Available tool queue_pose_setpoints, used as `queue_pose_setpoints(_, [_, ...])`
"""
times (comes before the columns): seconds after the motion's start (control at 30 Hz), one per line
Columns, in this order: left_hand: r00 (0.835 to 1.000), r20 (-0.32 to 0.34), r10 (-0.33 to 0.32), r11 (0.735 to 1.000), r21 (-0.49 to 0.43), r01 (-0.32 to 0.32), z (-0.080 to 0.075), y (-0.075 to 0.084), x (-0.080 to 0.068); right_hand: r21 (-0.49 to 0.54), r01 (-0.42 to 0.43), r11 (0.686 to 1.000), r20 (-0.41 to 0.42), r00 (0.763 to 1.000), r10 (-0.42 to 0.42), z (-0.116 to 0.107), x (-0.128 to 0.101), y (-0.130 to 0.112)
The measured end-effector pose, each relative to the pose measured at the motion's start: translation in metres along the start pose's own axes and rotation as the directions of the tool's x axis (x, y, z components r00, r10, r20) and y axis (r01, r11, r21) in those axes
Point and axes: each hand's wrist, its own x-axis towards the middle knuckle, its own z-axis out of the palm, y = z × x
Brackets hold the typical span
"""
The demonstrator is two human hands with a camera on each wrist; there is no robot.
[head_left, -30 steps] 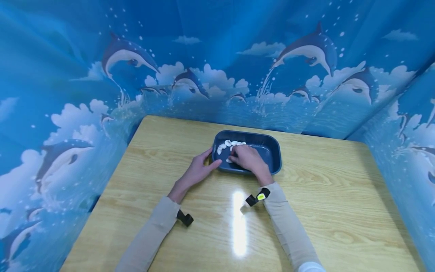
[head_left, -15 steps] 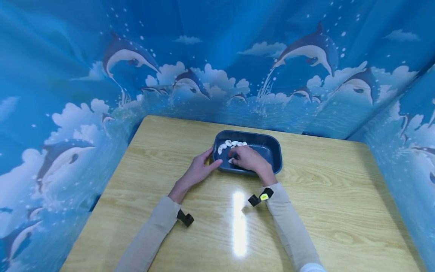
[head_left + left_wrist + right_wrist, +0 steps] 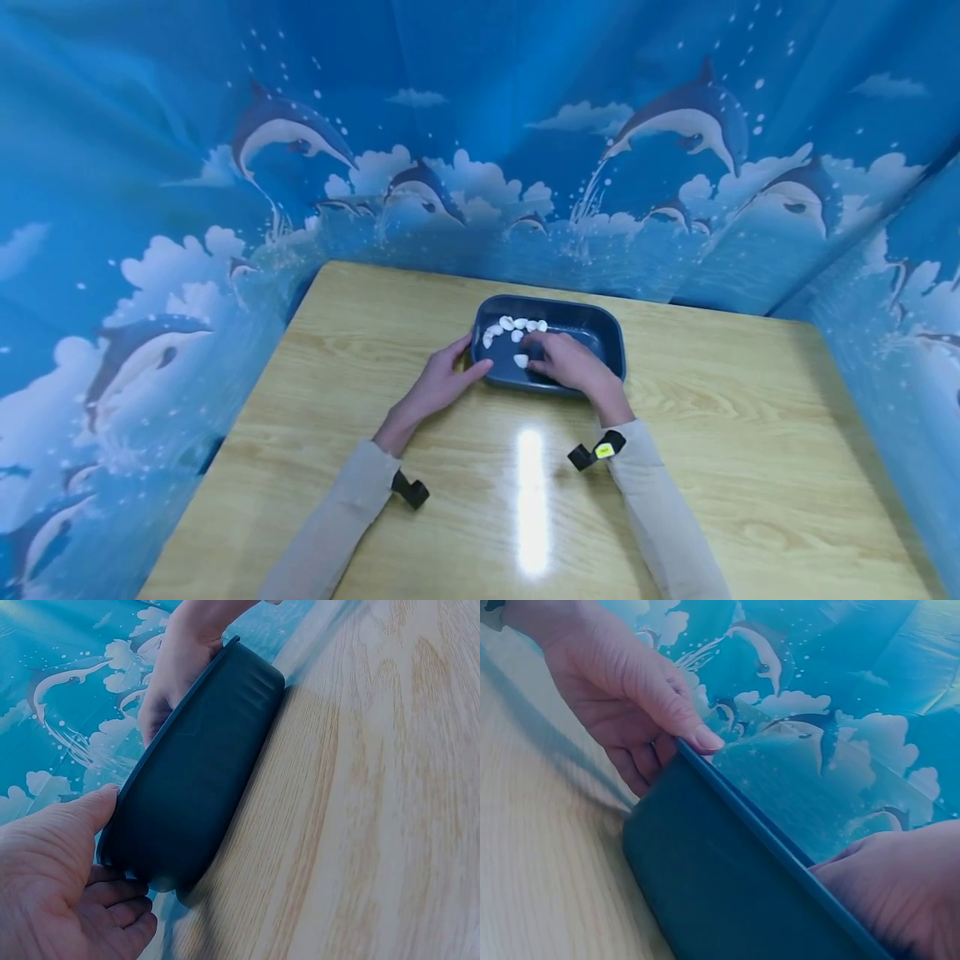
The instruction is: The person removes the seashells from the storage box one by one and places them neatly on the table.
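Observation:
A dark blue oblong tray (image 3: 609, 343) stands on the wooden table, toward the back. Several small white pieces (image 3: 516, 324) lie along its far left wall, and one more white piece (image 3: 521, 360) lies nearer the front. My left hand (image 3: 442, 379) grips the tray's left end, thumb (image 3: 702, 736) on the rim and fingers (image 3: 120, 891) against the outer wall (image 3: 202, 780). My right hand (image 3: 570, 363) reaches palm down into the tray, its fingertips beside the white pieces. The rim (image 3: 780, 851) hides those fingertips in both wrist views.
The wooden table (image 3: 750, 467) has open surface on all sides of the tray, with a bright glare stripe (image 3: 531, 500) near the front. A blue dolphin-print cloth (image 3: 187, 250) walls in the left, back and right.
My right hand has drawn back to the right inside the tray, uncovering the white piece near the front. The left hand keeps its grip on the tray's end.

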Motion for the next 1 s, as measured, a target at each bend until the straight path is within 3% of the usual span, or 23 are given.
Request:
queue_pose_setpoints(0.6, [1.0,0.005,0.009,1.0,-0.004,-0.009,-0.004,-0.005,0.001,0.016,0.109,0.994,-0.016,0.994,-0.109,0.006,0.006,0.01])
queue_pose_setpoints(0.8, [0.999,-0.003,0.033,0.999,-0.015,-0.033,-0.002,-0.003,0.0,0.077,0.148,0.986,0.02,0.988,-0.15,0.006,0.007,0.011])
queue_pose_setpoints(1.0, [0.999,0.01,0.045,0.998,-0.037,-0.045,0.002,-0.003,0.0,0.085,0.127,0.988,0.021,0.991,-0.129,0.006,0.005,0.016])
